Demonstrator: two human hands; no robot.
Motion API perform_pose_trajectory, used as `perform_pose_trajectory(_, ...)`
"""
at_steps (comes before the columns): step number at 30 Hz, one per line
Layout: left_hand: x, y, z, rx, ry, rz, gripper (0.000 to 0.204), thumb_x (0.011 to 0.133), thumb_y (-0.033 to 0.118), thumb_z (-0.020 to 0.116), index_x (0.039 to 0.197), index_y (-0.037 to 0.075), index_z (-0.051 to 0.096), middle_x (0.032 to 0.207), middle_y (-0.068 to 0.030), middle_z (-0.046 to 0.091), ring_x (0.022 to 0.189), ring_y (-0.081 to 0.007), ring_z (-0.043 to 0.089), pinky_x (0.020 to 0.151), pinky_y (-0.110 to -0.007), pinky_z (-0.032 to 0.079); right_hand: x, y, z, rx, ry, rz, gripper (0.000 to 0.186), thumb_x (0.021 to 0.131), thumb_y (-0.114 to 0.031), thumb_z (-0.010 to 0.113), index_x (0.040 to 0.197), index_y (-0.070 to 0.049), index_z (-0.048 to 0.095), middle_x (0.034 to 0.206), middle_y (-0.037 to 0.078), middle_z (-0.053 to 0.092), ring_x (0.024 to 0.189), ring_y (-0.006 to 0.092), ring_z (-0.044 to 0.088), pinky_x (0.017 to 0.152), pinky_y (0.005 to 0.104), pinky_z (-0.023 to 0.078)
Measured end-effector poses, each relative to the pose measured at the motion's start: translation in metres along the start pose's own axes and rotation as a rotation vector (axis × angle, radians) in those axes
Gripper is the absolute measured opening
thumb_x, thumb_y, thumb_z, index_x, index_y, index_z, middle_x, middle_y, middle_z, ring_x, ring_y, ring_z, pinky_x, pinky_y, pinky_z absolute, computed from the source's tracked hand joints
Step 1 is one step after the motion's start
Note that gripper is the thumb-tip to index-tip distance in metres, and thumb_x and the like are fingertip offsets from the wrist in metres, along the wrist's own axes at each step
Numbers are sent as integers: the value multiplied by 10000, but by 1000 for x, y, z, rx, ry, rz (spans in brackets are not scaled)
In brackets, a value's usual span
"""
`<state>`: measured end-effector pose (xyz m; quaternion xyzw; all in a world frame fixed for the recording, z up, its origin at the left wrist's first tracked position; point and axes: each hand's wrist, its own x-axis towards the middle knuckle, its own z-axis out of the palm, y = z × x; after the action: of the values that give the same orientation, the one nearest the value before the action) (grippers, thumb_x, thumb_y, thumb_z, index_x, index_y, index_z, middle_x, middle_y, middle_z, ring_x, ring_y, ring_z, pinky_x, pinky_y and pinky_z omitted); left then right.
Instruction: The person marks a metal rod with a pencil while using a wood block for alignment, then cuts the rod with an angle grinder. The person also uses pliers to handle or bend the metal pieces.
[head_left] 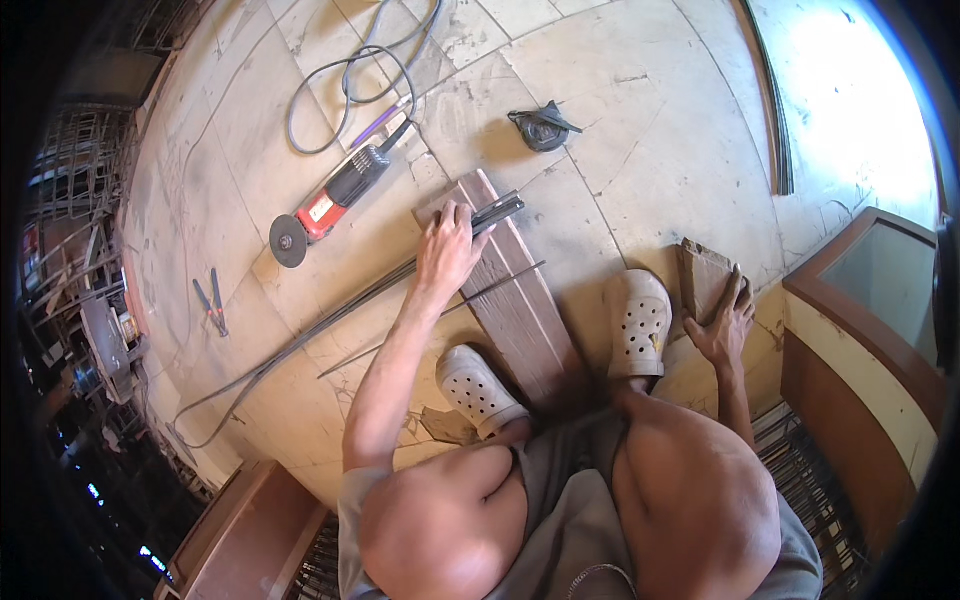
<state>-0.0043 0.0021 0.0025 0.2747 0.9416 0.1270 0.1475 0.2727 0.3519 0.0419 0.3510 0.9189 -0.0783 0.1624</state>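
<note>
My left hand [450, 250] grips a bundle of long dark rods [497, 210] lying across a brown wooden plank [530, 330]; the rods run down to the lower left and bend round there. A thin loose rod [505, 281] also crosses the plank. My right hand [725, 320] has its fingers on a short wooden block [705, 270], gripping its right side, beside my right clog [637, 320]. My left clog [470, 385] is left of the plank.
A red angle grinder [325, 208], its cable [348, 80], pliers [210, 305] and a tape measure [540, 128] lie on tiles. Long strips [775, 120] lie right. A glass-topped cabinet [840, 380], a wooden box [235, 520] and metal clutter [85, 180] surround me.
</note>
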Motion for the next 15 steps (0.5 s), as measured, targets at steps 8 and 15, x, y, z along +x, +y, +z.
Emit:
perform_pose_trajectory(8,4,3,-34,-219,-254,-139,510,833,460,712,949,-25,603,799,-230,666,788,-427,657,719,-465,528,-5,-3,4,43,-3,-1,1212,594,-365,823,1534,-91,109,1468,310,249,1287,506,325,1059,567,300)
perform_pose_trajectory(15,-12,-25,-27,-397,-174,138,571,854,522,675,907,-46,660,804,-218,688,749,-378,672,706,-414,529,-4,1,7,-2,32,-40,1190,612,-403,799,1531,-84,114,1461,310,256,1275,503,337,1052,565,311)
